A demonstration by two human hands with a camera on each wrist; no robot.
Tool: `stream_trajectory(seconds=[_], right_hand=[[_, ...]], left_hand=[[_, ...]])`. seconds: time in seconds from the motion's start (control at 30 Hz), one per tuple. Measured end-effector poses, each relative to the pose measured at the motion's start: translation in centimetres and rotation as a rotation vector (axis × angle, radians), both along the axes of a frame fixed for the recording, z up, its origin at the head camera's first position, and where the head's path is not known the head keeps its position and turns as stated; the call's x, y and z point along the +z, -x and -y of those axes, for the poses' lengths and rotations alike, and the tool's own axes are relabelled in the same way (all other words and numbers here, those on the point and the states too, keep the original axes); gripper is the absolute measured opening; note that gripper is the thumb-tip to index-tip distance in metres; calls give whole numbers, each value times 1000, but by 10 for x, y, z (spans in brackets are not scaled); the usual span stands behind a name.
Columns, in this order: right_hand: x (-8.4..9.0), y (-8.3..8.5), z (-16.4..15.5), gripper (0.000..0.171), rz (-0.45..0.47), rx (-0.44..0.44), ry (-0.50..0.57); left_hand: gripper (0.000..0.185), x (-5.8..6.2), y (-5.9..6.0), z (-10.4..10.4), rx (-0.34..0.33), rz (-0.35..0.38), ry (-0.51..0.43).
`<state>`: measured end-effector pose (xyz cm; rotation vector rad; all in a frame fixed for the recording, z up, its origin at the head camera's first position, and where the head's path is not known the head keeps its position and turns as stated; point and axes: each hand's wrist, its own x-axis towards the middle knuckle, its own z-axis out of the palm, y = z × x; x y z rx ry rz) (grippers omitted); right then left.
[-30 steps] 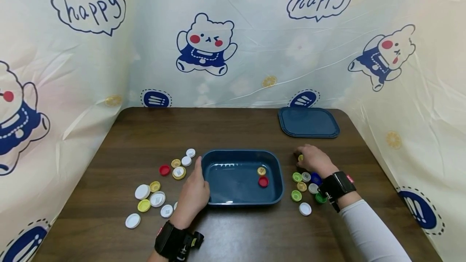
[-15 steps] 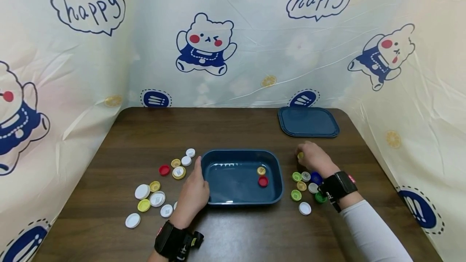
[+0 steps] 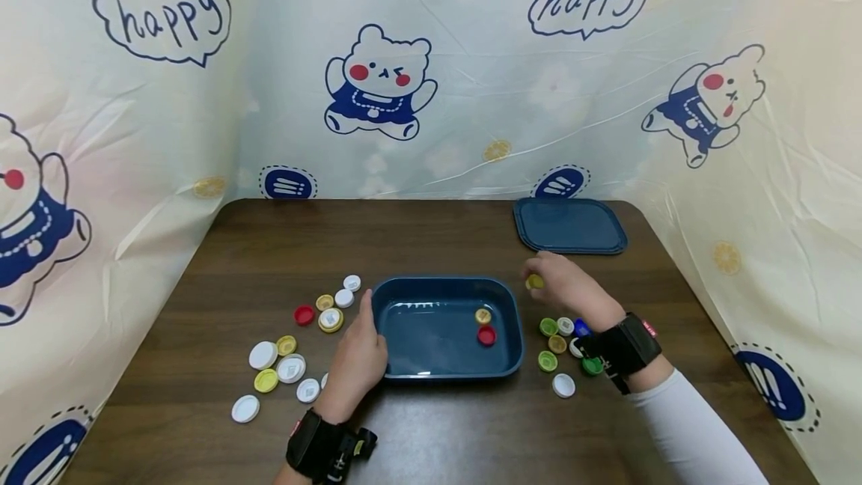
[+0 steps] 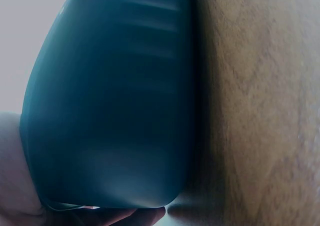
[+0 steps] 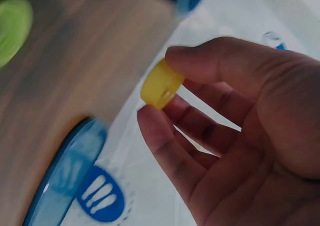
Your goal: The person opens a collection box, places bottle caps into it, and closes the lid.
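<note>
My right hand [image 3: 566, 287] pinches a yellow bottle cap [image 5: 161, 85] between thumb and fingertips, raised above the table right of the blue plastic container [image 3: 431, 376]. My left hand [image 3: 357, 358] holds the left side of that container; in the left wrist view its outer wall [image 4: 110, 106] fills much of the picture, and the fingers are mostly hidden. Inside lie a yellow cap [image 3: 483, 316] and a red cap [image 3: 486, 335]. Below the right hand several caps are grouped, among them a light green cap [image 3: 548, 361], a green cap [image 3: 592, 367] and a white cap [image 3: 563, 385].
Several white, yellow and red caps, including a red cap [image 3: 304, 315] and a large white cap [image 3: 245, 408], lie left of the container. A blue lid [image 3: 571, 226] lies at the back right of the brown table [image 3: 431, 440]. A printed curtain [image 3: 471, 96] surrounds the table.
My right hand has lifted the yellow bottle cap and moved it left and slightly back, towards the container. The left hand and the container have stayed where they were.
</note>
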<state>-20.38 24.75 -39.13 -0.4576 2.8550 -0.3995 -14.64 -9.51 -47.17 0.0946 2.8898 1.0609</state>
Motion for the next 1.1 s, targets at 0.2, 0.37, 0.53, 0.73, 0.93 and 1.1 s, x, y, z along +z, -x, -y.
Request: stream_trajectory(seconds=[0.2, 0.37, 0.53, 0.73, 0.93, 1.1], right_hand=[[12, -14, 24, 21, 3, 106, 29], [15, -22, 38, 24, 6, 143, 18], [14, -26, 45, 24, -4, 152, 7], [5, -31, 51, 22, 32, 179, -10], [-2, -37, 57, 22, 49, 217, 11], [-11, -42, 63, 21, 62, 246, 12]], left_hand=[[71, 0, -1, 1, -3, -7, 2], [71, -1, -1, 1, 2, -18, 12], [71, -1, -2, 1, -4, -37, 13], [71, 0, -3, 1, 0, -42, 14], [71, -1, -1, 1, -3, -48, 13], [70, 0, -3, 1, 3, -51, 11]])
